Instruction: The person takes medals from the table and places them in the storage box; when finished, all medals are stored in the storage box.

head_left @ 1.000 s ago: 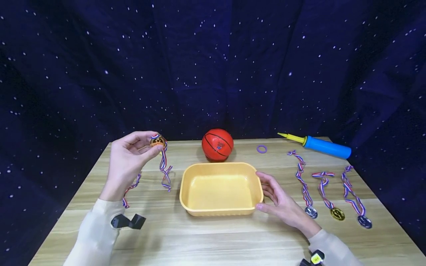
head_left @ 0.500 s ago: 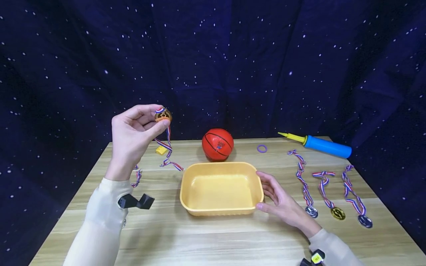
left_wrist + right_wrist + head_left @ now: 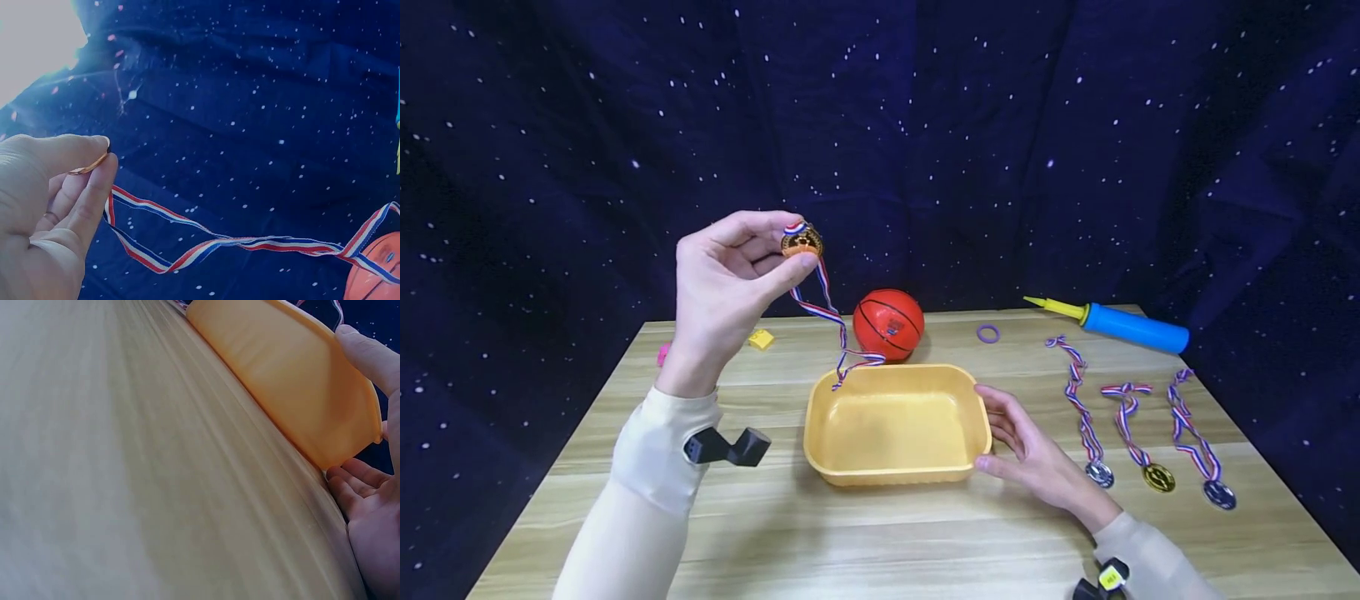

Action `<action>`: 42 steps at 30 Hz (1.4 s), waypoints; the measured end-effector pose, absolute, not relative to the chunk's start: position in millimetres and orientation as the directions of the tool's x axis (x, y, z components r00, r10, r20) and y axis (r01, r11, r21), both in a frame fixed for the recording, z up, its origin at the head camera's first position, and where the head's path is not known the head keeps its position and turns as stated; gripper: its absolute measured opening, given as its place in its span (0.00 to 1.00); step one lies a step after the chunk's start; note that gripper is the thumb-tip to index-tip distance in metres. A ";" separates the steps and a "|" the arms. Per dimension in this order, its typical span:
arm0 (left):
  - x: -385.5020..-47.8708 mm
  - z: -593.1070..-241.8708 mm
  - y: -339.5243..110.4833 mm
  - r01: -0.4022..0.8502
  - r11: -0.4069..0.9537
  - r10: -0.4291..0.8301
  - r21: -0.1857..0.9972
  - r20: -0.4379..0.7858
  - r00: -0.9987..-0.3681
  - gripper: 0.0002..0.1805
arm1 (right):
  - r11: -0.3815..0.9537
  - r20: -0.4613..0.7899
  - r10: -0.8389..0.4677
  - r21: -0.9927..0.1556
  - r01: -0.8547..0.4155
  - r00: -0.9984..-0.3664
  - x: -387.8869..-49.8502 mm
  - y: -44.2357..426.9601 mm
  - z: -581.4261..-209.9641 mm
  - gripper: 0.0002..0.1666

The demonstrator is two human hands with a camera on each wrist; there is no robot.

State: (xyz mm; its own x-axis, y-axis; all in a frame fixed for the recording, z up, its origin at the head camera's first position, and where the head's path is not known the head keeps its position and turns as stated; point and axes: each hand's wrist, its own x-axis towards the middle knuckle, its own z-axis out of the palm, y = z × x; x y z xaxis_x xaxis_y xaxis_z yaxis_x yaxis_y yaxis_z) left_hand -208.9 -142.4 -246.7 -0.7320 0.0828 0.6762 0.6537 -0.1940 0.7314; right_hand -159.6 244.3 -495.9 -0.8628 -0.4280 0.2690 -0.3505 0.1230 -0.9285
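My left hand [image 3: 730, 283] pinches a bronze-coloured medal [image 3: 802, 240] between thumb and fingertips, raised above the table's back left. In the left wrist view the medal [image 3: 90, 166] shows edge-on. Its red, white and blue ribbon [image 3: 842, 333] hangs down past the ball, its lower end over the basin's back left rim. A yellow plastic basin [image 3: 895, 477] stands at the middle of the table. My right hand [image 3: 1033, 462] rests against the basin's right end, thumb at the front corner and loosely spread fingers along the side. The right wrist view shows the thumb [image 3: 369, 353] touching the rim.
Behind the basin sits a red basketball [image 3: 887, 325]. A purple ring [image 3: 988, 333] and a blue hand pump [image 3: 1135, 327] lie back right. Two silver medals [image 3: 1099, 474] and a gold medal [image 3: 1158, 477] lie right. A yellow block [image 3: 761, 339] and a pink object [image 3: 663, 354] are back left.
My left hand has risen and moved right with the medal, and the ribbon's end has swung over to the basin. The right hand has stayed at the basin's end.
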 end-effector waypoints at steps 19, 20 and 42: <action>-203.9 -335.0 -130.2 0.524 -0.080 0.223 0.848 0.527 -0.820 0.28 | 0.122 0.261 -0.422 -0.933 -0.340 -0.868 -159.2 245.8 -496.3 0.55; -204.1 -338.5 -130.4 0.520 -0.071 0.231 0.851 0.521 -0.822 0.28 | 0.120 0.261 -0.423 -0.933 -0.340 -0.868 -159.4 245.9 -496.4 0.55; -199.7 -392.8 -126.5 0.369 0.101 0.322 0.924 0.321 -0.891 0.20 | 0.125 0.250 -0.424 -0.936 -0.330 -0.870 -159.1 246.3 -495.7 0.54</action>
State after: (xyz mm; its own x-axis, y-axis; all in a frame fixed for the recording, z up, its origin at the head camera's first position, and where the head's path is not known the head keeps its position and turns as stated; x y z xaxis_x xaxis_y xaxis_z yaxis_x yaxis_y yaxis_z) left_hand -199.7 -126.5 -392.8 -0.8906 0.3225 0.3208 0.3694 0.1012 0.9238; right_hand -159.1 246.3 -495.7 -0.8705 -0.4240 0.2499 -0.3295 0.1249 -0.9359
